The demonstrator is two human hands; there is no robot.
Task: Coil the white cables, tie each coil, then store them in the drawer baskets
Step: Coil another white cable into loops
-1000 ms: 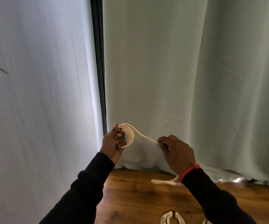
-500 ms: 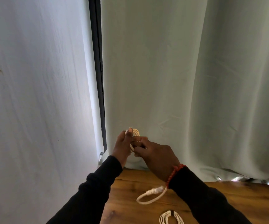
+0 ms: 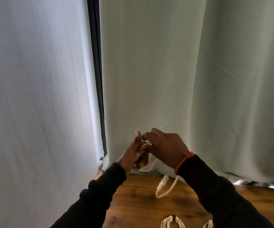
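A: Between both sets of fingers, left hand [image 3: 133, 155] grips the white cable coil [image 3: 147, 163]; right hand [image 3: 163, 148] pinches a strand above

B: Loose tail [image 3: 165, 186] dangling below the fingers over the worktop [image 3: 141, 203] could snag; loops may spring apart

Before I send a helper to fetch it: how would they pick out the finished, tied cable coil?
Start at the wooden table below the pale curtain. At its near edge, under the hands, lies a white coil. A dark tie binds its top, unlike the loose cable hanging from the hands, whose plug end dangles free.
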